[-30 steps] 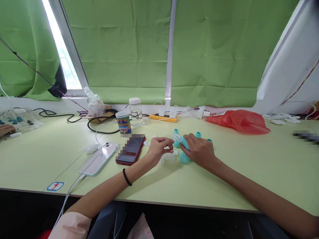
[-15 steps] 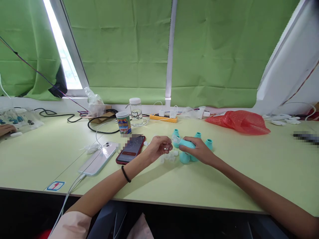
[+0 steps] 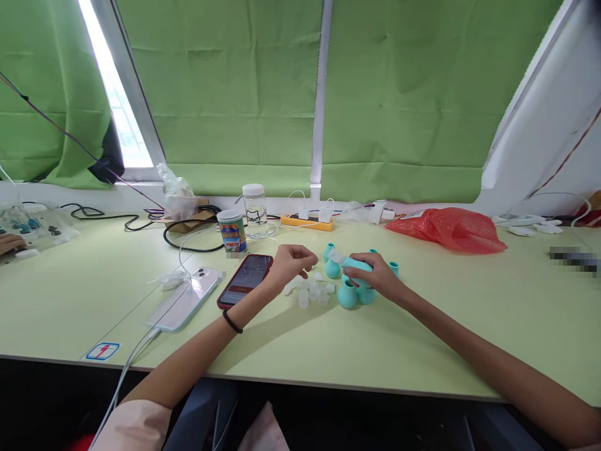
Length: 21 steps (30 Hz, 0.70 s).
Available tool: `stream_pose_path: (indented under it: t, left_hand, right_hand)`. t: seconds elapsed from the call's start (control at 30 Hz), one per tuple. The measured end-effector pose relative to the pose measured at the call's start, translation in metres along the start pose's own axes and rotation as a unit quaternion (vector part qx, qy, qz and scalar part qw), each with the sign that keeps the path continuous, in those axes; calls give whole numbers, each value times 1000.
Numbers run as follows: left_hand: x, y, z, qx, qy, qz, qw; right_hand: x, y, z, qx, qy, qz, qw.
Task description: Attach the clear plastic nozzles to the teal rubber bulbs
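Observation:
My right hand point(image 3: 378, 274) is wrapped round a teal squeeze bulb point(image 3: 357, 271), held tilted with its neck toward the left. A small translucent tip point(image 3: 336, 256) sits at that neck. Several more teal bulbs stand on the table under and around this hand, among them a near bulb point(image 3: 347, 295) and a far one point(image 3: 330, 252); some are partly hidden. To the left, my left hand point(image 3: 293, 266) hovers with bent fingers and the thumb apart, and nothing shows in it. Below it lies a loose pile of translucent white pieces point(image 3: 310, 290).
Left of my forearm lie a red-cased phone point(image 3: 241, 282) and a pale phone point(image 3: 183, 300) with cables across it. Behind stand a printed can point(image 3: 231, 232), a clear jar point(image 3: 255, 213) and an orange power strip point(image 3: 307, 222). A red plastic bag point(image 3: 446, 230) lies back right. Another person's hand point(image 3: 12, 242) rests far left.
My left hand has drawn back left and up from the bulb's tip, its fingers less curled, uncovering more of the white pieces. My right hand has turned the held bulb slightly.

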<state>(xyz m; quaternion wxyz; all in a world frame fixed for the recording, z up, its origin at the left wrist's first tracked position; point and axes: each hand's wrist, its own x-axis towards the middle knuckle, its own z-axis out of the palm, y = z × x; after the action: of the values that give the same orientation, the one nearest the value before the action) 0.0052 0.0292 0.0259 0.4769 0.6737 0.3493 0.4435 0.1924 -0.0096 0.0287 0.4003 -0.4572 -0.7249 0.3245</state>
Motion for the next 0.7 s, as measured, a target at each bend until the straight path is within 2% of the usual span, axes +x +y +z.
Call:
stream_pose_path:
  t: [0.03, 0.1, 0.2, 0.27, 0.33, 0.5, 0.6, 0.7]
  left_hand:
    - [2, -4, -1, 103, 29, 34, 994]
    - [7, -12, -2, 276, 67, 90, 955]
    - [14, -26, -6, 403, 50, 108, 908]
    - [17, -33, -8, 423, 20, 103, 900]
    - [18, -35, -8, 418, 17, 107, 902]
    - [2, -15, 3, 320, 80, 169, 929]
    - [-15, 1, 17, 314, 25, 203, 927]
    - [-26, 8, 26, 334, -1, 216, 918]
  right_hand:
    - [0, 1, 1, -17, 12, -14, 1000]
    - [-1, 1, 3, -52, 14, -40, 998]
    - [-3, 1, 6, -103, 11, -64, 993]
    - [-4, 2, 7, -124, 7, -66, 990]
    - [-5, 3, 8, -138, 3, -67, 988]
    - [-9, 2, 13, -178, -5, -83, 981]
    - [-16, -6, 20, -189, -40, -103, 976]
    - [-24, -15, 26, -182, -78, -138, 971]
